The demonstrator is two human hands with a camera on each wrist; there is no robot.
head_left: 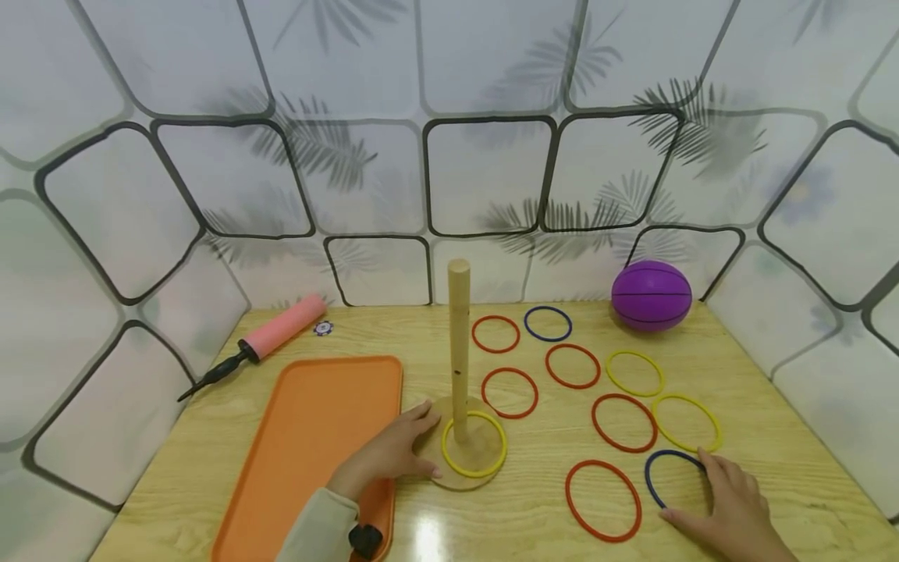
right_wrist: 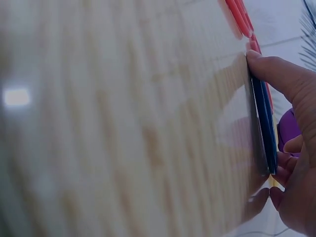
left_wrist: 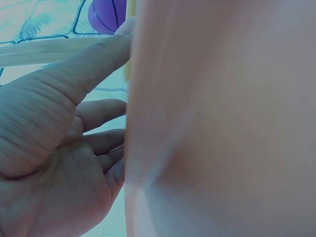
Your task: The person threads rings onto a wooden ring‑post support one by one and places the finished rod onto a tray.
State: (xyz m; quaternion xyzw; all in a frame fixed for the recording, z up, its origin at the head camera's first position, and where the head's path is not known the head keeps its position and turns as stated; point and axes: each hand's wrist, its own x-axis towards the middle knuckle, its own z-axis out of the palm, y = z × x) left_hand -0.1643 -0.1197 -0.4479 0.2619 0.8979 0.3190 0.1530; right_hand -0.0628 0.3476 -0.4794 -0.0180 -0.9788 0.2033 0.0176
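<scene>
blue ring is in our right hand, thumb on its near edge, fingers across on the right side, so we'd call it a wide pinch; can't tell if it's flat on the table or just off it. main risk: w/ only the two ends held, the thin hoop could bow or spring out if we squeeze too hard, or slip if we ease off. also our fingertips sit rt beside a yellow ring, so a low sideways move could drag that along; same for the nearest red ring on the left, b/c the gap is small

our left hand rests on the wooden base, fingers spread, not clenched. if it came off, the tall post might wobble w/ any knock, b/c it's lots of height on a small disc. careless thumb could also nudge the yellow hoop that lies round the post's foot. orange tray is close under that wrist, so a pull back might catch its rim. purple ball at the back could prob. roll if bumped, as we see nothing propping it
</scene>
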